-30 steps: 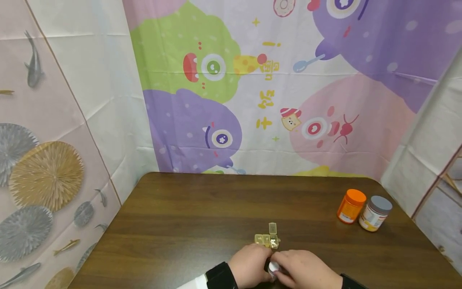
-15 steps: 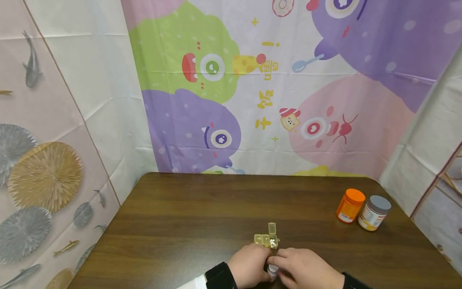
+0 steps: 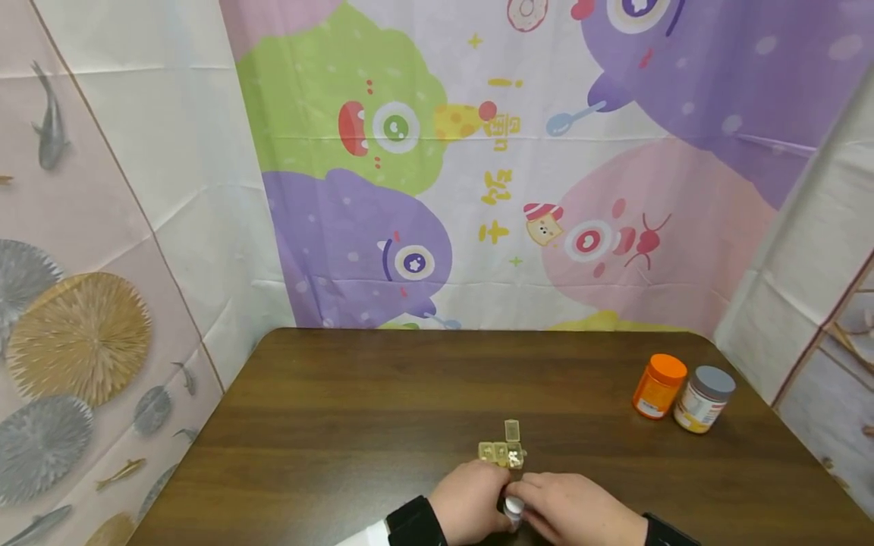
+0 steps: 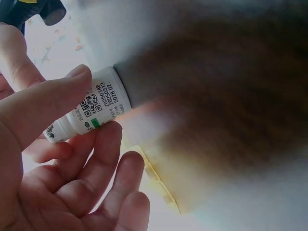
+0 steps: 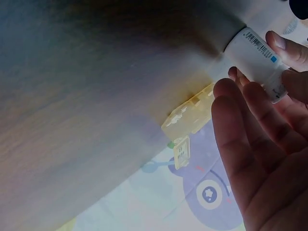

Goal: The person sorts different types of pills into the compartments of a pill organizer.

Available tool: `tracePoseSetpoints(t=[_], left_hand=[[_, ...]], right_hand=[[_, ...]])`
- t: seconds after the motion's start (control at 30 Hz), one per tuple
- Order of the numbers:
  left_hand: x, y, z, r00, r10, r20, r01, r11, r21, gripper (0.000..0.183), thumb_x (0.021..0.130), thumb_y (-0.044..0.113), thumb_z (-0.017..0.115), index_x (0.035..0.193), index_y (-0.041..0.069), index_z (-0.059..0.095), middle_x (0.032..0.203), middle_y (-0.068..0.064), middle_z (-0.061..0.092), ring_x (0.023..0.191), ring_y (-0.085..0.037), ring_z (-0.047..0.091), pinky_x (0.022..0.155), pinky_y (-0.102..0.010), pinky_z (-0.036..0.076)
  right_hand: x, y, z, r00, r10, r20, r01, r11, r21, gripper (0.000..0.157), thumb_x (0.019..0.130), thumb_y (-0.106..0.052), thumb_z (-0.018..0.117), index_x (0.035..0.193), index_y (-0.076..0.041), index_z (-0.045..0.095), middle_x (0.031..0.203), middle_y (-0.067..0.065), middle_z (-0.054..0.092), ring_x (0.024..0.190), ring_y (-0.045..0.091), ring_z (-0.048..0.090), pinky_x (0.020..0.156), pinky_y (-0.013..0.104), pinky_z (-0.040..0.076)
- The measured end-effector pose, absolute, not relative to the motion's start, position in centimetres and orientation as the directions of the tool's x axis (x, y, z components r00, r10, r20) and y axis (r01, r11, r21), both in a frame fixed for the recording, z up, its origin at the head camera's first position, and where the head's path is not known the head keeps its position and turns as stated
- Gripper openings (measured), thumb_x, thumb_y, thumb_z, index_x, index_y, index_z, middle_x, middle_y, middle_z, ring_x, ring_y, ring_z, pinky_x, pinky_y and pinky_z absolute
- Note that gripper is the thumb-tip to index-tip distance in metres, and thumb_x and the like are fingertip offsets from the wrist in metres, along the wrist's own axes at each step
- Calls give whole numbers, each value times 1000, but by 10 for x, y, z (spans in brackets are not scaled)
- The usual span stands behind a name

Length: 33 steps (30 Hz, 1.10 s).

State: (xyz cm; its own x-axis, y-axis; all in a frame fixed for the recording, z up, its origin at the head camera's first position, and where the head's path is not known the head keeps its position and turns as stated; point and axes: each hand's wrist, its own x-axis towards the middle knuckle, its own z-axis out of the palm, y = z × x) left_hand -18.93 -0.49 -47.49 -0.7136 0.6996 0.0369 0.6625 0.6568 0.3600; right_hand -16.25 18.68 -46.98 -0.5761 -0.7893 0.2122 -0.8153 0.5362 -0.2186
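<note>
A small white pill bottle [image 4: 101, 101] with printed text and a QR code stands with its base right at the table. My left hand [image 3: 471, 500] grips its body, the thumb [image 4: 72, 91] on one side and fingers on the other. At its white cap [image 3: 514, 506], the thumb and forefinger of my right hand [image 3: 576, 508] pinch, while the other fingers [image 5: 228, 120] stretch out loosely. Just beyond the hands lies a yellow, see-through pill organizer [image 3: 501, 453]. One lid [image 5: 182, 153] is flipped up, and whitish pieces [image 3: 515, 458] show in that compartment.
At the right rear of the brown wooden table [image 3: 355, 394] stand an orange bottle [image 3: 658, 387] and a white jar with a grey lid [image 3: 705, 400]. A cartoon-printed cloth [image 3: 423, 152] hangs behind the table's far edge.
My right fingers have shifted around the bottle cap, which first tilts, then is partly covered and now shows its top. The left hand keeps its grip; the pill organizer has stayed put.
</note>
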Motion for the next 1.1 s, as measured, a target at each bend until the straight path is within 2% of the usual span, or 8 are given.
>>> tracePoseSetpoints(t=[0.23, 0.37, 0.47, 0.53, 0.7, 0.8, 0.97, 1.1], left_hand=[[-187, -6, -473, -725, 687, 48, 659, 671, 340, 27, 66, 32, 85, 73, 24, 61, 61, 16, 54, 57, -2, 46, 52, -21, 40], [-186, -8, -474, -713, 697, 74, 686, 671, 282, 26, 68, 36, 84, 76, 24, 62, 67, 15, 58, 60, -3, 50, 54, -24, 43], [-184, -11, -475, -705, 703, 95, 702, 673, 233, 29, 71, 43, 82, 82, 24, 64, 74, 13, 62, 66, -6, 54, 57, -27, 45], [-182, -14, -473, -711, 696, 96, 697, 680, 227, 35, 74, 51, 78, 92, 23, 66, 84, 11, 65, 74, -8, 56, 63, -30, 48], [-176, -25, -464, -782, 617, 90, 617, 744, 258, 74, 80, 76, 53, 126, 19, 60, 115, 3, 64, 102, -16, 55, 83, -42, 47], [-174, -34, -459, -825, 556, 102, 563, 789, 245, 90, 79, 85, 36, 135, 18, 53, 126, -2, 59, 113, -22, 50, 89, -49, 44], [-173, -49, -458, -854, 501, 142, 521, 823, 228, 96, 79, 88, 23, 142, 20, 46, 133, -5, 52, 120, -25, 44, 93, -53, 39], [-174, -56, -459, -857, 492, 157, 516, 827, 225, 98, 78, 88, 20, 146, 21, 41, 138, -6, 49, 124, -28, 40, 96, -55, 36]], right_hand=[[-162, 185, -472, -571, -788, 230, -820, 533, -210, 20, 91, -14, 66, 110, -15, 62, 94, -9, 59, 76, -2, 52, 64, 18, 48], [-163, 187, -473, -577, -786, 223, -815, 533, -229, 19, 91, -15, 66, 109, -15, 61, 93, -9, 58, 74, -2, 50, 62, 16, 46], [-162, 193, -475, -605, -768, 211, -789, 541, -293, 18, 92, -16, 65, 109, -17, 60, 96, -11, 58, 76, -1, 51, 64, 17, 47], [-160, 202, -474, -653, -734, 185, -741, 569, -356, 19, 91, -18, 66, 109, -19, 61, 98, -12, 58, 77, -1, 52, 65, 19, 49], [-154, 239, -467, -813, -567, 134, -566, 714, -412, 22, 89, -20, 69, 109, -19, 61, 95, -15, 62, 77, -1, 54, 64, 26, 52], [-151, 268, -466, -886, -439, 153, -463, 803, -375, 23, 86, -16, 69, 107, -18, 62, 92, -13, 64, 75, -2, 55, 61, 26, 52], [-148, 326, -470, -954, -204, 218, -264, 918, -295, 24, 81, -12, 71, 103, -13, 64, 85, -9, 66, 71, 2, 56, 59, 30, 51], [-148, 377, -472, -985, -55, 164, -97, 960, -262, 23, 82, -15, 68, 102, -4, 64, 79, -2, 66, 67, 10, 57, 56, 37, 48]])
